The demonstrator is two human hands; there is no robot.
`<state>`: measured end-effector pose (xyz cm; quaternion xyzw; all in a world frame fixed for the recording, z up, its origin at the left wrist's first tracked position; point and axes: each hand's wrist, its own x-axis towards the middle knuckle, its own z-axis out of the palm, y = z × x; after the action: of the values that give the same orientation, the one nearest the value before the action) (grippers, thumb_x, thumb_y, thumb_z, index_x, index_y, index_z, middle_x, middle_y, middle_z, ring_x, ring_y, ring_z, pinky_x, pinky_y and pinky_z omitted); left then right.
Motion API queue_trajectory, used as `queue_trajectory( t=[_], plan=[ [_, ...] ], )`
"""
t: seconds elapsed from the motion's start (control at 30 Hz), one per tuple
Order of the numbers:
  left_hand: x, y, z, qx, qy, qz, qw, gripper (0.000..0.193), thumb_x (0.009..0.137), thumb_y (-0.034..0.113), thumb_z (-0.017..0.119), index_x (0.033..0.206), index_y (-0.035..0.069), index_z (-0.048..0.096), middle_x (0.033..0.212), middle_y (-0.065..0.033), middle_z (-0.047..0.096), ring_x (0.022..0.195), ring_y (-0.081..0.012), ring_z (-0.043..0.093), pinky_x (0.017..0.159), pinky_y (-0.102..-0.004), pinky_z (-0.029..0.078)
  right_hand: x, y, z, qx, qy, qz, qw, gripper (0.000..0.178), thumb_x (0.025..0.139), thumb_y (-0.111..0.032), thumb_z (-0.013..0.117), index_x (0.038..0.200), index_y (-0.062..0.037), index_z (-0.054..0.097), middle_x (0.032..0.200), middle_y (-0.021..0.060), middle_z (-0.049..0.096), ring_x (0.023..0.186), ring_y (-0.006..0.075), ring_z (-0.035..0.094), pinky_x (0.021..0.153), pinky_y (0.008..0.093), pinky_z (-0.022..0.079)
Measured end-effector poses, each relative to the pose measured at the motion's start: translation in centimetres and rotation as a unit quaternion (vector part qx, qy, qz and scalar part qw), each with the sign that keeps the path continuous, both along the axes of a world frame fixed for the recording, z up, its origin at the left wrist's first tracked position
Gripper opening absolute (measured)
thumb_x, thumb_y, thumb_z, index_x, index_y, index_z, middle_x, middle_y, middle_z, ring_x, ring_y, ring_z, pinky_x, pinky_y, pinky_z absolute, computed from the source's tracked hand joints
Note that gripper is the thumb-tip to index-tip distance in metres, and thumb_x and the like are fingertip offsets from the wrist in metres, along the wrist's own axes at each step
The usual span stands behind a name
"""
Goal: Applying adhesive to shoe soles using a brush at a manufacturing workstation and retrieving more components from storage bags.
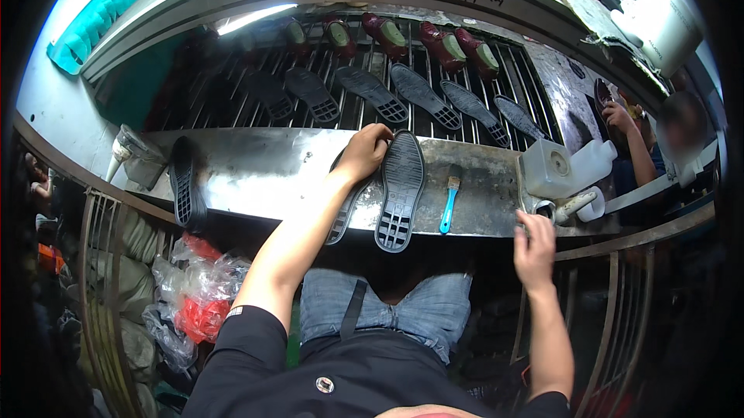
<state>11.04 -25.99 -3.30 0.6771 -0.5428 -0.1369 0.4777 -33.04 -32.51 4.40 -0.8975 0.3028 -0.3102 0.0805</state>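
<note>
We are resting our left hand (364, 156) over the toe of one long, black, ridged shoe sole (343, 216) on a grey metal ledge (263, 166); we cannot tell whether its fingers are gripping. A second black, grid-heeled sole (400, 185) is lying just beside it, its heel overhanging the front edge. We are holding our right hand (536, 247), fingers loosely parted, near a pale, squarish plastic container (542, 177). A blue-handled flat brush (449, 205) is lying between.

Metal ledge (263, 170) is supporting black soles (401, 177), blue-handled brush (449, 205) and white containers (546, 168); barred rack (513, 77) is carrying further soles (372, 94) and red shoes (385, 34).
</note>
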Motion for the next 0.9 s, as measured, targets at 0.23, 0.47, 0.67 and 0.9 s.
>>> queue_trajectory(
  t=[0.23,0.47,0.67,0.9],
  plan=[
    [-0.6,-0.5,0.6,0.006,-0.023,0.016,1.0,0.021,0.097,0.004,0.058,0.111,-0.001,0.072,0.108,-0.019,0.073,0.101,-0.0339,0.074,0.09,-0.0406,0.058,-10.8,-1.1,6.5,0.093,0.193,0.064,0.975,0.019,0.092,-0.008,0.077,0.11,-0.002,0.075,0.1,0.0142,0.073,0.098,0.0368,0.068,0.088,0.0462,0.054],
    [0.6,-2.5,-0.3,0.047,-0.046,0.015,0.998,0.021,0.096,0.006,0.06,0.108,0.0,0.075,0.098,-0.0165,0.079,0.09,-0.0265,0.077,0.082,-0.0361,0.058,-12.6,0.4,7.2,0.223,0.269,0.091,0.933,0.033,0.093,-0.021,0.079,0.121,-0.0045,0.075,0.103,0.0153,0.075,0.103,0.0361,0.07,0.096,0.0462,0.055],
    [-0.7,-3.2,-0.8,0.008,-0.178,0.101,0.979,0.023,0.095,0.013,0.058,0.101,0.007,0.079,0.092,-0.0159,0.078,0.084,-0.0328,0.077,0.078,-0.0424,0.059,-13.1,1.5,8.1,0.318,0.346,0.126,0.874,0.05,0.099,-0.031,0.076,0.142,-0.0066,0.067,0.124,0.0189,0.074,0.12,0.0377,0.068,0.11,0.0471,0.051],
    [0.9,-3.1,-0.9,-0.02,0.033,0.109,0.993,0.023,0.097,0.003,0.056,0.104,-0.001,0.078,0.086,-0.0078,0.076,0.07,-0.0126,0.067,0.068,-0.0295,0.054,-13.6,0.6,7.4,0.287,0.37,0.102,0.878,0.055,0.099,-0.031,0.076,0.146,-0.0061,0.063,0.127,0.0214,0.073,0.124,0.0382,0.067,0.112,0.0481,0.049]
  ],
)
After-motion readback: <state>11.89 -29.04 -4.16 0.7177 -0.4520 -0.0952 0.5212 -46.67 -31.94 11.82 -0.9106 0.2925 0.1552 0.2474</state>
